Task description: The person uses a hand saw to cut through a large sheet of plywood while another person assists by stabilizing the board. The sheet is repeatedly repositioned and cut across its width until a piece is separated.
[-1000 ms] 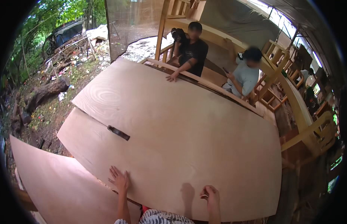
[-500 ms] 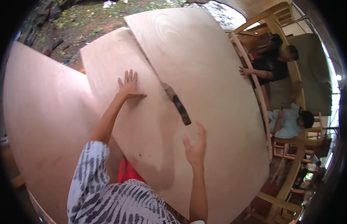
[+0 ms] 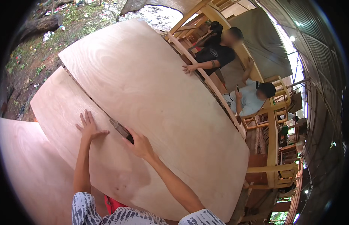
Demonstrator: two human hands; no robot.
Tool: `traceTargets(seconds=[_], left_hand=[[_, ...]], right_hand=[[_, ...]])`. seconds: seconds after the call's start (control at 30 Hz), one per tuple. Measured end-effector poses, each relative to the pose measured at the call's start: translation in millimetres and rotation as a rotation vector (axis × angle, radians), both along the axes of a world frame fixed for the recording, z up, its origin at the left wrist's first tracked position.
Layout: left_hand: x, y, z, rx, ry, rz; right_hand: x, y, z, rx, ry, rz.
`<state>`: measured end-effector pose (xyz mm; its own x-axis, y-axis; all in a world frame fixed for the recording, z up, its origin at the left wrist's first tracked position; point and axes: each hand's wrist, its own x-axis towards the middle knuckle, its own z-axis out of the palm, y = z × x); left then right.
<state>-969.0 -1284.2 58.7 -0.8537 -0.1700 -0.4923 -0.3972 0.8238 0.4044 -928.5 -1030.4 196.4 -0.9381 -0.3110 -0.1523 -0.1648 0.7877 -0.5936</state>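
A large pale plywood sheet (image 3: 155,93) lies in front of me, with a long slit running through it from the far left edge. At the near end of this slit sits a handsaw (image 3: 121,129), its dark handle toward me and most of its blade hidden. My right hand (image 3: 141,145) is closed around the handle. Flat on the narrower strip of plywood, left of the slit, rests my left hand (image 3: 90,129) with its fingers spread and nothing in it.
Another plywood sheet (image 3: 20,150) lies lower at the left. Along the right stand wooden frames (image 3: 272,146). A person in a dark shirt (image 3: 215,56) has a hand on the sheet's far edge; a person in a light shirt (image 3: 247,98) holds a phone. Littered ground (image 3: 35,48) lies beyond.
My right hand was apart from the saw and has closed on its handle. My left hand stays flat on the strip. The whole view has swung to the right.
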Motion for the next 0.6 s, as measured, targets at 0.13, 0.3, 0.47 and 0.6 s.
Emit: traceTargets(seconds=[0.13, 0.3, 0.47, 0.6], left_hand=[[-2.6, -10.8, -6.0, 0.011, 0.039, 0.001], [-8.2, -15.0, -5.2, -0.021, -0.004, -0.016], [-14.1, -17.8, -0.1, -0.066, -0.039, -0.058], [-13.1, -23.1, -18.5, -0.014, -0.057, -0.048]], right_hand=[[4.9, 5.6, -5.4, -0.099, -0.025, -0.055], [-1.5, -5.9, -12.9, -0.078, -0.038, 0.015], [-4.0, -16.4, -9.8, 0.032, -0.077, 0.030], [-7.2, -22.1, -7.2, 0.055, -0.019, -0.003]])
